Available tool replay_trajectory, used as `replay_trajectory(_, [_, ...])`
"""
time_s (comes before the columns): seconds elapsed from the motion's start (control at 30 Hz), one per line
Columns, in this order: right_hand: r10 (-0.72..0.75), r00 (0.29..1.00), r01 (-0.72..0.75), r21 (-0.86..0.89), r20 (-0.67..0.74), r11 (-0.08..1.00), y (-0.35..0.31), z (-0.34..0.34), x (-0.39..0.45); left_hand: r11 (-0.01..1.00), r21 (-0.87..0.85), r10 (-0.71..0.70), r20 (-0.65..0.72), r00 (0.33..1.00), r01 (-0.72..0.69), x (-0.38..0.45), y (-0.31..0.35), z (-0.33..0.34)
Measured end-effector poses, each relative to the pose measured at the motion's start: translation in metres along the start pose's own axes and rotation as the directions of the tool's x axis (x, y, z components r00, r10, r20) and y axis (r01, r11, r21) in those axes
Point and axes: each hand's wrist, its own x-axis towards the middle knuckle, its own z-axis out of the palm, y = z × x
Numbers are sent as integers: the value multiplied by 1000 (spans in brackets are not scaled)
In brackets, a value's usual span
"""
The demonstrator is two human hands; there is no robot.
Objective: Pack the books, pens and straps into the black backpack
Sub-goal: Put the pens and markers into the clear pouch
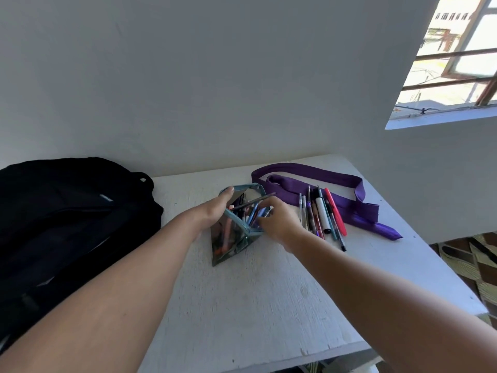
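**Both hands at the pen pouch, mid-desk**

Nearest me, both my forearms reach out over the white desk (269, 305). The clear pouch (231, 238) with the teal zip edge sits at the desk's middle, mouth gaping toward the wall, several pens already inside. My left hand (215, 208) grips the pouch's left rim, thumb up along the far zip edge, fingers curled round the opening to keep it spread. My right hand (279, 222) is at the mouth from the right side, fingers bent and pinching a small bunch of pens (258, 211) that are partly in the pouch; one thin dark pen sticks out across the opening.

Just right of my right hand, a loose row of pens and markers (322, 216) lies on the desk, roughly parallel, tips pointing toward me; a red one and a white-barrelled one stand out. They lie on top of the purple strap (309, 176), which loops flat across the far right of the desk, one end trailing toward the right edge.

On the left, the black backpack (67, 211) lies slumped on the desk's left side, touching the wall, well apart from the pens. Can't tell if its zip is open.

Far right, up high, a barred window (457, 63).
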Motion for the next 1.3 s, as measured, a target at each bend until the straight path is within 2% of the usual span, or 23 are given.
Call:
replay_trajectory(0.2, [-139,990,137,304,-18,943,-1,19,0,999,-22,-31,-22,999,30,-1,-7,-5])
replay_trajectory(0.3, [-114,990,135,336,-83,932,-4,21,0,998,-60,-35,-50,998,32,0,-12,-7])
replay_trajectory(0.4, [-9,995,37,277,-100,960,0,23,6,998,-68,-18,-43,999,15,-2,-12,-7])
replay_trajectory(0.53, [-87,996,87,-50,-7,995,-1,23,12,998,-68,-20,-44,999,17,-2,-13,-7])
replay_trajectory(0.67, [-174,983,161,-177,-55,971,-9,20,10,998,-64,-32,-41,999,29,1,-14,-9])
replay_trajectory(0.77, [-324,931,303,-134,-170,943,-9,20,2,997,-43,-62,-36,997,61,6,-15,-11])
replay_trajectory(0.83, [-404,907,393,-107,-117,914,-12,25,-3,996,-41,-77,-26,997,76,10,-16,-12])
replay_trajectory(0.93, [-383,922,386,-51,60,921,-17,32,-2,997,-57,-54,-20,998,53,7,-13,-11])
replay_trajectory(1.0, [-376,919,384,-57,119,921,-19,33,1,997,-66,-45,-21,999,44,2,-10,-10])
replay_trajectory(1.07, [-387,912,399,-79,134,914,-17,32,2,994,-91,-55,-26,998,52,0,-10,-10])
replay_trajectory(1.13, [-374,923,375,2,91,927,-13,32,-1,990,-125,-74,-29,997,70,0,-8,-10])
replay_trajectory(1.2, [-351,936,348,88,29,933,-11,32,-6,985,-171,-50,-91,995,34,6,-9,-9])
replay_trajectory(1.3, [-318,948,316,82,13,945,-12,33,-4,971,-154,122,-341,932,-183,18,-10,-11])
